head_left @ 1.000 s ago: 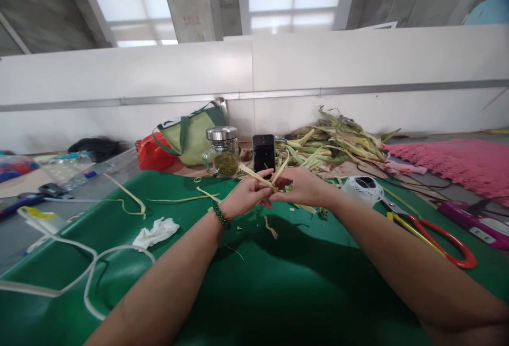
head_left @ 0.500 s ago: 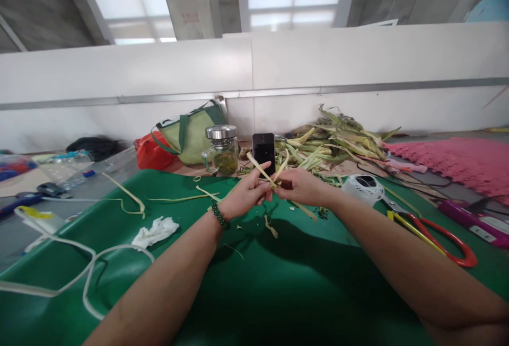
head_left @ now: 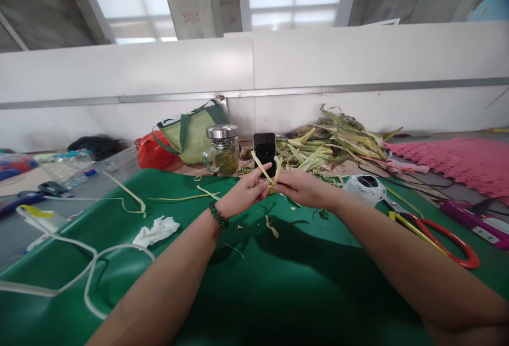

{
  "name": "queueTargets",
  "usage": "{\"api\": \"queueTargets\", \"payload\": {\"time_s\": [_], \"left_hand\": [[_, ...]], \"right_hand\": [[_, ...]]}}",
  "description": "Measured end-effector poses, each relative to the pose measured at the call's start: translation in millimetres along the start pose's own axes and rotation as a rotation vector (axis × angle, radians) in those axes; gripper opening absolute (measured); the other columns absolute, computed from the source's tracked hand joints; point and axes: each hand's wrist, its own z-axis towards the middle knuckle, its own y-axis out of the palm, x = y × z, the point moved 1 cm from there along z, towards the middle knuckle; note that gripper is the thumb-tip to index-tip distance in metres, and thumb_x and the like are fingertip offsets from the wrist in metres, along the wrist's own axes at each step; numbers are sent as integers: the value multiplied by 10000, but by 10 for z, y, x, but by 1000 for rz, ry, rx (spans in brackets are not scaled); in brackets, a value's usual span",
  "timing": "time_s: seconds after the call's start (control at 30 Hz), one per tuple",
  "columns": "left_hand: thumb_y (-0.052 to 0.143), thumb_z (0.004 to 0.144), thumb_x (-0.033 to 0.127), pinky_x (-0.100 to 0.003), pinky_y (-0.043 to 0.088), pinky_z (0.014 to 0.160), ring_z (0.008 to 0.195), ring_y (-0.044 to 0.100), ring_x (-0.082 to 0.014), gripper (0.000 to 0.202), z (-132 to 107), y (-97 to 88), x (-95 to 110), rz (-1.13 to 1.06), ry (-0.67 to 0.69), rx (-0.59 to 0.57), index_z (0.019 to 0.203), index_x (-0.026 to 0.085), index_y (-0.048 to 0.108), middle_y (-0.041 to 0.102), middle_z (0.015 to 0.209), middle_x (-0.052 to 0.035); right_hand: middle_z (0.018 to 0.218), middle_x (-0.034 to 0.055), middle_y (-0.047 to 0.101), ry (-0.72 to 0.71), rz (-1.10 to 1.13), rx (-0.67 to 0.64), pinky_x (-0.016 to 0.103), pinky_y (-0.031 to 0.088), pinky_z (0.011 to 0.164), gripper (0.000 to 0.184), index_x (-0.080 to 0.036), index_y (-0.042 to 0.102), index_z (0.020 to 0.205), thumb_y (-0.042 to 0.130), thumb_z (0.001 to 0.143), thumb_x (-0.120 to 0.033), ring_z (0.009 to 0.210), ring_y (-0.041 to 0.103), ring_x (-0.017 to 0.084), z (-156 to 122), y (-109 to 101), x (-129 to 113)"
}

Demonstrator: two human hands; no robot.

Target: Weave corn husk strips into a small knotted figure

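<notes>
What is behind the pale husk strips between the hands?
A black smartphone shows behind the pale husk strips. The strips and left hand cover parts of its lower end; whatever lies behind the smartphone is hidden.

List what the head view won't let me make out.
Head view:
How the pale strips join: too small, partly covered by the left hand and right hand.
Phone: bottom hidden behind the left hand.
Red lettering: blurred, too small.
Pink cloth: cut off by the right edge.
</notes>
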Motion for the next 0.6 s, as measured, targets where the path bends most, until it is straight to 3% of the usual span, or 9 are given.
{"api": "queueTargets", "payload": {"time_s": [0.2,0.4,0.6], "left_hand": [[600,792,308,-197,220,424,435,312,-49,591,-6,-7,47,-57,-25,32,1325,122,423,420,525,79],[592,778,284,-194,230,418,437,325,-51,578,-10,-18,63,-77,-55,34,1311,119,439,443,536,71],[608,760,281,-206,209,425,438,324,-49,625,-14,-33,56,-81,-65,12,1335,119,422,437,531,78]], "right_hand": [[703,44,543,-20,-163,7,266,361,600,275,-173,500,748,328,951,-243,644,493,152,1,68,-29],[720,60,538,-145,-299,74,276,351,590,308,-165,508,774,294,965,-279,663,494,167,-9,104,21],[690,54,539,-110,-306,84,274,309,563,295,-166,504,760,318,958,-281,616,488,156,-17,144,19]]}}
